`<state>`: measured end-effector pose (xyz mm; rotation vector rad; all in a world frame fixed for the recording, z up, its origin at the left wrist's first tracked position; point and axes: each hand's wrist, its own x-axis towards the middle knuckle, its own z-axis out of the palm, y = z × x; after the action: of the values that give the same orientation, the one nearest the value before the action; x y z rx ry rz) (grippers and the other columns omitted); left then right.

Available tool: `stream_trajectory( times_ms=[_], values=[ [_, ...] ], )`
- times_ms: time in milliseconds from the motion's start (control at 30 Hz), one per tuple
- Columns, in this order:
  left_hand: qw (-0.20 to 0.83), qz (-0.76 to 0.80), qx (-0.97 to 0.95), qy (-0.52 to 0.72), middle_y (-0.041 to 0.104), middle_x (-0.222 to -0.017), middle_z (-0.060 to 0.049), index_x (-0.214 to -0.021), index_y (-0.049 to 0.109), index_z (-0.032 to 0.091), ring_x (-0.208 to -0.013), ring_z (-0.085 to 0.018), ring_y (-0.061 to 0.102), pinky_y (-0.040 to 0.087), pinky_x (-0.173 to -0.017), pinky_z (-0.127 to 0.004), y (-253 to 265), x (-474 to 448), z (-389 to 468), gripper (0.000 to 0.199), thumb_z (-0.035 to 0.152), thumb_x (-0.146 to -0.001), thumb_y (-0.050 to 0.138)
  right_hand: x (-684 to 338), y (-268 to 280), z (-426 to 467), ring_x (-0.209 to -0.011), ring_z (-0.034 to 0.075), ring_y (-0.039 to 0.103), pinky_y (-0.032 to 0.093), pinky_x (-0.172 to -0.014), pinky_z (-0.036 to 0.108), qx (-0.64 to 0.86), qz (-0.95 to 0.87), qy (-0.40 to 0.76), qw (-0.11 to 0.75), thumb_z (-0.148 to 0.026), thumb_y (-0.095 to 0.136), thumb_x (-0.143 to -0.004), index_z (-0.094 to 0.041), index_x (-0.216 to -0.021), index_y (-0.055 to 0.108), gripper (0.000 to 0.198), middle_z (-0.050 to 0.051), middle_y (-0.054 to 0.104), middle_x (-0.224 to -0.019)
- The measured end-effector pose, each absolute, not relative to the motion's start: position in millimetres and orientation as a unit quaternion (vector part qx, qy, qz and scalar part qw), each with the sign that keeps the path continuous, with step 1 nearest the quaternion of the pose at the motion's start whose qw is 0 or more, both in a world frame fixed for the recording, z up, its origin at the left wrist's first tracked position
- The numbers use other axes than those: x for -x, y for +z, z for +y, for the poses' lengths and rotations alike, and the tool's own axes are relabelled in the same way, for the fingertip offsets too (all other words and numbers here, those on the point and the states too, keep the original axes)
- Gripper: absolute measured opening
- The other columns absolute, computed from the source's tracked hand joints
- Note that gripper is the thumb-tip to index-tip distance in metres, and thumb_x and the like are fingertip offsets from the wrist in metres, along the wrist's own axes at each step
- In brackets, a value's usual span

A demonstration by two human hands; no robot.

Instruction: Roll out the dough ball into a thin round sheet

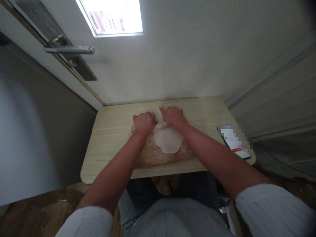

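Note:
A flat, pale sheet of dough point(169, 141) lies on a floured wooden board point(153, 158). Its far edge appears rolled over a rolling pin point(132, 128), of which little shows beyond my hands. My left hand point(144, 122) is closed round the pin's left part, at the dough's far left edge. On the right, my right hand point(174, 116) is closed over the pin too, with the thumb pointing toward the left hand. Both hands hide most of the pin, and my right forearm covers part of the board.
The board rests on a small light-wood table point(103, 144) with rounded corners. A phone point(234, 141) lies at its right end. Behind the table stands a door with a metal handle point(69, 50) and a bright window point(116, 16). A cable point(274, 158) runs at the right.

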<state>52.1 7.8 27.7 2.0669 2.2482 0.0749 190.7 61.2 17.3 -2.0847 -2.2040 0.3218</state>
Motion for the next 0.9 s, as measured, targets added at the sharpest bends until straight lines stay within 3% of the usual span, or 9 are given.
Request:
stream_trajectory(
  times_ms=[467,700,900],
  values=[
    [0.048,0.738,-0.672,0.028,0.072,-0.102,-0.017,-0.11,0.066,0.016,-0.097,-0.031,0.067,0.04,-0.092,-0.049,26.3,-51.5,10.0,0.052,0.04,-0.101,0.021,-190.6,17.0,61.2,-0.11,0.033,0.058,0.039,-0.093,0.048,0.652,-0.752,0.074,0.065,-0.055,0.024,-0.103,-0.012,-0.106,0.073,0.065,0.022,0.069,-0.111],
    [0.03,0.722,-0.689,0.059,0.063,-0.12,-0.018,-0.118,0.06,0.018,-0.115,-0.033,0.056,0.042,-0.093,-0.049,24.4,-57.0,-7.6,0.044,0.038,-0.1,0.025,-200.8,24.9,33.3,-0.121,0.032,0.047,0.034,-0.099,0.05,0.626,-0.773,0.037,0.091,-0.044,0.029,-0.103,-0.016,-0.123,0.063,0.048,0.019,0.06,-0.129],
    [0.036,0.713,-0.696,0.079,0.059,-0.13,-0.014,-0.128,0.055,0.023,-0.12,-0.032,0.052,0.037,-0.101,-0.051,26.6,-63.5,-26.9,0.042,0.037,-0.101,0.027,-209.8,18.2,14.3,-0.132,0.033,0.04,0.027,-0.106,0.055,0.622,-0.776,0.032,0.099,-0.044,0.03,-0.103,-0.021,-0.141,0.051,0.05,0.016,0.05,-0.145]
  ],
)
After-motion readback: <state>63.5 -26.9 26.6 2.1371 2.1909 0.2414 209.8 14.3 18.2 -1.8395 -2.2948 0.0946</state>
